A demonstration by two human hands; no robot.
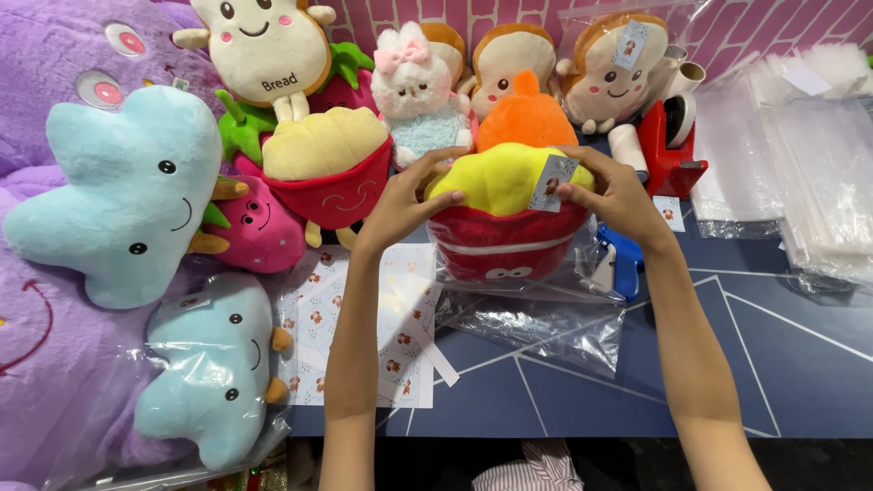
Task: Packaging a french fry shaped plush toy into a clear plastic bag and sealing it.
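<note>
Between my two hands, at the table's middle, sits the red and yellow plush toy (506,218). My left hand (400,205) grasps its side to steady it, while my right hand (611,193) pinches its paper tag (551,183), half inside the clear bag (536,314).

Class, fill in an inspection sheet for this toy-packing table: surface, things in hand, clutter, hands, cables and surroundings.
Surface: dark blue table with white lines.
Things in hand: red and yellow plush toy with paper tag, partly in a clear bag.
Clutter: sticker sheets, blue tagging gun, red tape dispenser, stack of clear bags.
Hands: left hand and right hand grip the toy.
Cables: nothing seen.
Surroundings: more plush toys, pink wall.
</note>
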